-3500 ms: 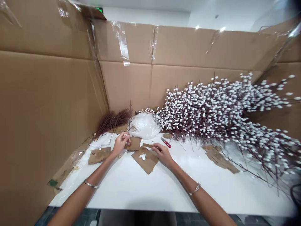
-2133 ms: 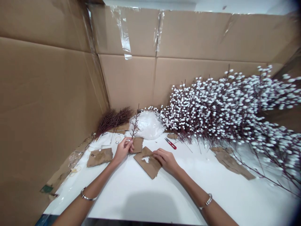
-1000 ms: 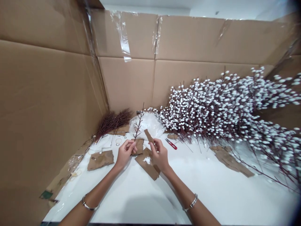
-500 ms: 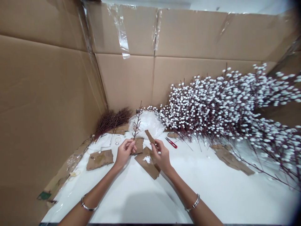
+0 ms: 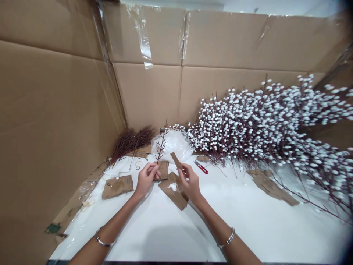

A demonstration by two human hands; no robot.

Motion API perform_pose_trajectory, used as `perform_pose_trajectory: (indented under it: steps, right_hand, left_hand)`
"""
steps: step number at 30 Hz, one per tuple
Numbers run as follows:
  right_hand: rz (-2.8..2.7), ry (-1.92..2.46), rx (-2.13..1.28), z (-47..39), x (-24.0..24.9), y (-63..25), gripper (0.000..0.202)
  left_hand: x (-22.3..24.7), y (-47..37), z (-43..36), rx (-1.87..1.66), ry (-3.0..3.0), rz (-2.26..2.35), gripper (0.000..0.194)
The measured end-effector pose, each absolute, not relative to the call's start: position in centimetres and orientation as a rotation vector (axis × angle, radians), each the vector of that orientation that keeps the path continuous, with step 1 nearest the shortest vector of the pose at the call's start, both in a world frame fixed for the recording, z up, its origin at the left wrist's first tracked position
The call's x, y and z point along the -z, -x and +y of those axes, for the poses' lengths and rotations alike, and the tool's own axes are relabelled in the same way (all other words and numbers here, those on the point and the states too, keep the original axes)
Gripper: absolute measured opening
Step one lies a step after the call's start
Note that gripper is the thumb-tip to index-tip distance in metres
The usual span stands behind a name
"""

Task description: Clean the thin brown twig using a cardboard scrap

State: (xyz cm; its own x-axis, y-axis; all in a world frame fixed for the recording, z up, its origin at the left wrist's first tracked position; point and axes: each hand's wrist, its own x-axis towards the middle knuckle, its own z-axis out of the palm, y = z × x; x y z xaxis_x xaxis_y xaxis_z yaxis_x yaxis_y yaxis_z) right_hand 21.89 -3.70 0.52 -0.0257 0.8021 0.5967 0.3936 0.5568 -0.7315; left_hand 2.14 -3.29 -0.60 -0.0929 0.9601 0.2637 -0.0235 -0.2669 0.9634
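Note:
Pinched in my left hand (image 5: pixel 149 176) is a bare dark twig (image 5: pixel 161 145), held upright with its side shoots showing. My right hand (image 5: pixel 189 180) grips a narrow cardboard strip (image 5: pixel 175 159) that slants up to the left. The two hands are apart. Beneath and between them lie a square cardboard piece (image 5: pixel 163 171) and a larger cardboard piece (image 5: pixel 173 198) with a white smear (image 5: pixel 173 187) on it. Behind the twig sits a clear plastic bag (image 5: pixel 176 143) with white contents.
Branches with white buds (image 5: pixel 248 121) fill the right side. Bare twigs (image 5: pixel 132 141) are piled at the back left. Red snips (image 5: pixel 201 167) lie right of my right hand. Cardboard scraps (image 5: pixel 118 186) rest on the white table (image 5: pixel 234 221), with cardboard walls (image 5: pixel 149 92) around.

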Motion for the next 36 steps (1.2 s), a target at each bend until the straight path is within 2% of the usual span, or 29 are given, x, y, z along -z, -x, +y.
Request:
perform_pose_trajectory:
  steps: [36]
  right_hand:
    - [-1.634, 1.013, -0.425, -3.86, -0.07, -21.98, 0.017]
  left_hand:
    - [0.32, -2.20, -3.50, -1.504, -1.325, 1.099, 0.026]
